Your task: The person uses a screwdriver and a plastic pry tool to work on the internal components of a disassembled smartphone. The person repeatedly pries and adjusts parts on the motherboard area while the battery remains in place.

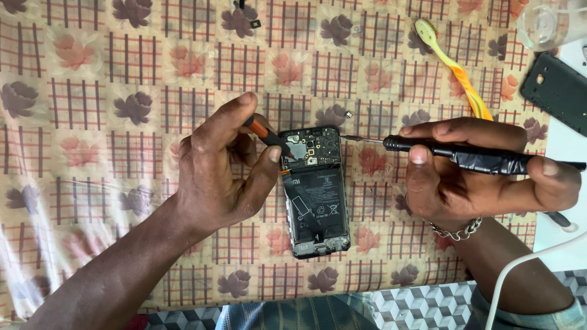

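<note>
An opened black smartphone (315,190), battery exposed, lies centred on a floral checked tablecloth (122,73). An orange-handled screwdriver (269,137) is gripped by the left hand (223,168); a black soldering iron (455,153) is gripped by the right hand (474,177). The battery could be scorched if the tip slips.

The work surface is covered by a tablecloth (122,73) printed with leaves and red-brown grids. An opened phone (315,192) lies at centre frame, a yellow-orange toothbrush (455,70) at upper right. A black back cover (556,91) and clear container (547,24) sit at far right.
</note>
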